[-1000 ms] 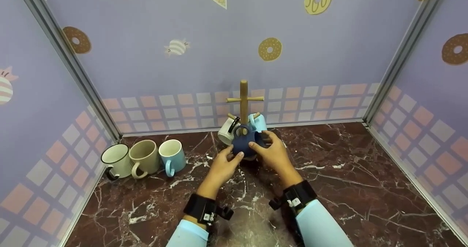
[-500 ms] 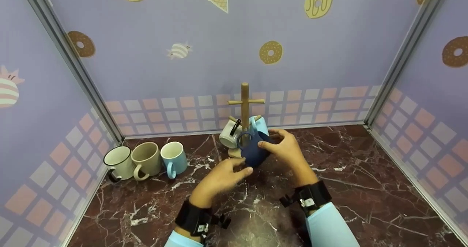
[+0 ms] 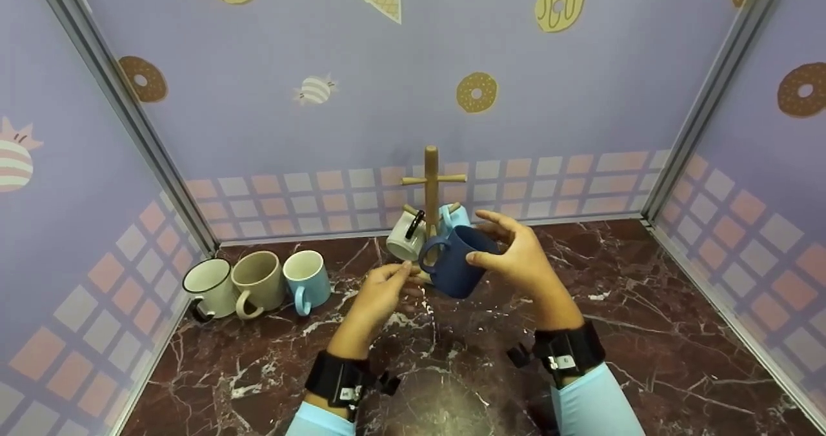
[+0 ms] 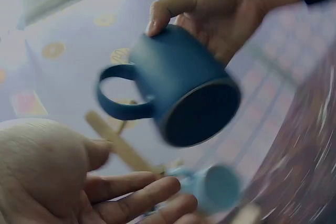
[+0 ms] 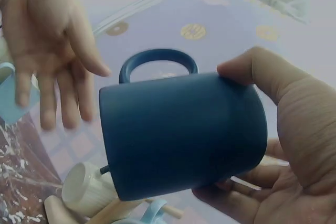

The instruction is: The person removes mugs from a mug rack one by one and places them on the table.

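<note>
The right hand (image 3: 523, 262) grips a dark blue mug (image 3: 457, 260) round its body, thumb on the near side and fingers curled over the far side, and holds it in the air above the marble counter (image 3: 619, 333), tilted, with its handle pointing to nine o'clock. The left hand (image 3: 377, 294) is beside the mug at about eight o'clock of it, fingers loosely spread and holding nothing; its fingertips (image 3: 403, 269) are close to the handle, and the wrist views show a gap between them. The two hands are apart, with the mug between them. Just behind the mug, at twelve o'clock, stands a wooden mug tree (image 3: 431, 175) with a white mug (image 3: 405, 239) and a light blue mug (image 3: 457, 217) hanging on its lower pegs. Well off at nine o'clock, by the left wall, three mugs stand in a row on the counter: a white enamel mug (image 3: 208, 287), a beige mug (image 3: 258, 284) and a pale blue mug (image 3: 306, 280)
</note>
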Available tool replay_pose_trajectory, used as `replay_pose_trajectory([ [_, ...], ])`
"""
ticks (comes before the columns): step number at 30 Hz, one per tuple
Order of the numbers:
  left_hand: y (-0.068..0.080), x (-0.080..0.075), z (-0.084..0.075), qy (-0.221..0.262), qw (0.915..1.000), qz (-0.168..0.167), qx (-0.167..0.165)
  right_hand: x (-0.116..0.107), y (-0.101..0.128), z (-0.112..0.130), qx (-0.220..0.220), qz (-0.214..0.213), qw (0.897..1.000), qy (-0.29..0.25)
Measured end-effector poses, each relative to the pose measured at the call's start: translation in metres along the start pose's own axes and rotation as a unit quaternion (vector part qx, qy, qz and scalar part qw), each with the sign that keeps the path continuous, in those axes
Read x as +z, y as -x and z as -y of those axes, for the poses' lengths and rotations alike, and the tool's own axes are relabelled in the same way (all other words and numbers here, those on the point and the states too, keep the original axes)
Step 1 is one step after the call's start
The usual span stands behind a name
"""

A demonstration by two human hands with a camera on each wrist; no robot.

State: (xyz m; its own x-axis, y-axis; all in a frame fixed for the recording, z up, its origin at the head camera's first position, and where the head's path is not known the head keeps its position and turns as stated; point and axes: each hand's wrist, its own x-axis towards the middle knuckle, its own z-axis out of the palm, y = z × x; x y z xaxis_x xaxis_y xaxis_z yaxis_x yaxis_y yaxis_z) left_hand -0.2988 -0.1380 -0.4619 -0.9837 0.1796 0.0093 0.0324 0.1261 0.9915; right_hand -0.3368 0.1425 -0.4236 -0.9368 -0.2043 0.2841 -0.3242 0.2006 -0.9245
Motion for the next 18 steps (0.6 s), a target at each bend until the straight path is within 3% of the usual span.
replay_pose_trajectory([
  [1,-0.002,0.004,0.005,0.057,0.998,0.023,-0.016,0.0,0.001,0.001,-0.013,0.005,1.0,-0.003],
  [3,-0.004,0.01,0.014,0.143,0.986,0.075,-0.042,0.0,0.004,0.003,-0.038,0.013,0.999,-0.015],
  [7,-0.005,0.019,0.026,0.231,0.9563,0.171,-0.054,0.0,0.007,0.006,-0.084,0.048,0.994,-0.05],
  [11,-0.004,0.021,0.03,0.278,0.9327,0.228,-0.034,0.001,0.009,0.008,-0.11,0.083,0.988,-0.061],
  [18,-0.004,0.021,0.033,0.294,0.9073,0.301,-0.008,0.001,0.009,0.006,-0.145,0.113,0.981,-0.062],
])
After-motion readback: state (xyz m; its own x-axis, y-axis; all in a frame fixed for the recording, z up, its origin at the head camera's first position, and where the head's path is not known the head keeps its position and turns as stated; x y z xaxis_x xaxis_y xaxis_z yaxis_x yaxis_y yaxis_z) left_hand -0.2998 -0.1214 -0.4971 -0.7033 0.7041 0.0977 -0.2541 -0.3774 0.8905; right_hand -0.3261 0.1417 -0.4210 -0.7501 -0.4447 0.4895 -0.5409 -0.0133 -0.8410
